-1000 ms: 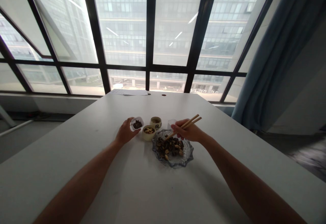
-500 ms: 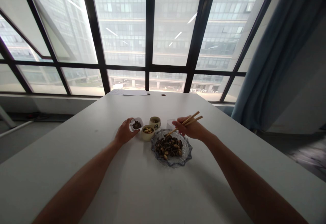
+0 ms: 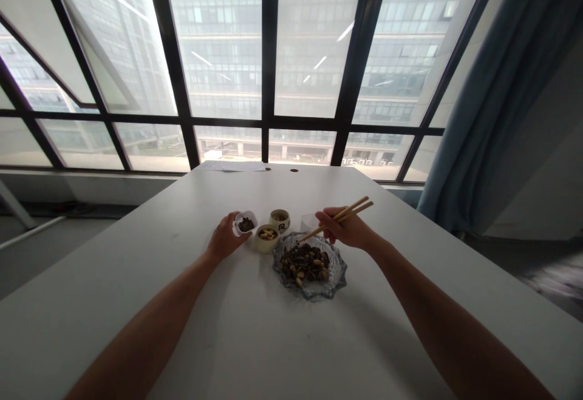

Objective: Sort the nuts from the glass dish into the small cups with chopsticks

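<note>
My left hand (image 3: 226,236) holds a small white cup (image 3: 245,223) with dark pieces inside, tilted a little toward me. Wooden chopsticks (image 3: 350,212) are gripped in my right hand (image 3: 342,227), their tips over the far rim of a clear scalloped glass bowl (image 3: 337,271). Dark pieces and pale nuts (image 3: 306,263) lie mixed in that bowl. Between the white cup and the bowl stands a cream cup (image 3: 266,243) with yellowish nuts. Behind it is another cream cup (image 3: 283,225) with dark lettering, its contents hard to make out.
A clear container (image 3: 310,222) stands behind the glass bowl, partly hidden near my right hand. Papers (image 3: 232,167) lie at the far edge of the white table (image 3: 255,339). Windows are beyond it, and a blue curtain (image 3: 478,96) hangs at the right.
My right hand and the chopsticks have shifted slightly to the right, and the chopsticks lie at a flatter angle. My left hand still holds the white cup.
</note>
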A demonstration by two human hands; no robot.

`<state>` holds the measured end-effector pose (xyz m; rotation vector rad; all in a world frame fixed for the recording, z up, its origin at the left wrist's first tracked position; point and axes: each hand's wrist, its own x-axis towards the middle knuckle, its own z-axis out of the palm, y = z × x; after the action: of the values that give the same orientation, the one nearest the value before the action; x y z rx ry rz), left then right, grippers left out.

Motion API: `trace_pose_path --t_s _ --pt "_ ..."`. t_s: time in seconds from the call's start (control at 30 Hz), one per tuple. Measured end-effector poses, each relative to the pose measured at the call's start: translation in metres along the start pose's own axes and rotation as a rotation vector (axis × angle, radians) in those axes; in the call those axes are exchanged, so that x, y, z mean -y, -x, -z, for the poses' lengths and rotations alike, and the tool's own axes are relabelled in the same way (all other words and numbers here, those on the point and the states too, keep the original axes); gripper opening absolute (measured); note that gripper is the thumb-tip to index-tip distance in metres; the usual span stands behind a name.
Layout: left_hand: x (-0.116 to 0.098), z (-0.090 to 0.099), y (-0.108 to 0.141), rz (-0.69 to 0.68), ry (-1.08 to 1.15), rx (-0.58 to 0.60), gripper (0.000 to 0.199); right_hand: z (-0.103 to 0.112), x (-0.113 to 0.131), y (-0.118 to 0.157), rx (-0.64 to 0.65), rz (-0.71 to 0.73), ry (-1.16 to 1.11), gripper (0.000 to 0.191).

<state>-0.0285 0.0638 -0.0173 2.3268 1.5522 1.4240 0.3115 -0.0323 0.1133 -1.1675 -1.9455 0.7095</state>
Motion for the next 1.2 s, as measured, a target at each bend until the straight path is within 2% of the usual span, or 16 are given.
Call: trace_pose_path --t_s 0.2,0.37,0.43,0.5,0.6,0.67,0.73,0.83,1.0,1.2 --pt "-0.001 0.000 0.000 -0.003 0.001 0.005 0.056 0.017 -0.021 -0.010 -0.238 -0.090 -0.394 0.061" --pt "0.000 0.001 0.000 0.002 -0.013 0.014 0.056 0.025 -0.030 -0.014 -0.250 -0.091 -0.514 0.059" --pt "0.000 0.001 0.000 0.004 -0.023 0.015 0.056 0.026 -0.028 -0.012 -0.254 -0.082 -0.485 0.060" --pt "-0.001 0.001 0.000 0.005 -0.030 0.017 0.056 0.027 -0.024 -0.009 -0.316 -0.043 -0.382 0.061" --pt "-0.002 0.002 0.000 0.005 -0.032 0.022 0.056 0.029 -0.018 -0.003 -0.417 0.077 -0.064 0.058" --pt "-0.002 0.002 0.000 0.006 -0.028 0.029 0.056 0.031 -0.016 0.001 -0.407 0.148 0.143 0.055" --pt "-0.002 0.001 0.000 0.007 -0.024 0.034 0.056 0.032 -0.015 0.004 -0.380 0.187 0.255 0.055" --pt "-0.003 0.001 -0.001 0.002 -0.024 0.037 0.055 0.032 -0.018 0.004 -0.392 0.197 0.303 0.056" --pt "-0.005 0.002 -0.001 -0.007 -0.031 0.034 0.054 0.027 -0.027 -0.003 -0.284 0.090 0.278 0.058" --pt "-0.006 0.003 -0.001 -0.020 -0.042 0.045 0.054 0.027 -0.036 -0.008 -0.326 0.038 0.150 0.060"
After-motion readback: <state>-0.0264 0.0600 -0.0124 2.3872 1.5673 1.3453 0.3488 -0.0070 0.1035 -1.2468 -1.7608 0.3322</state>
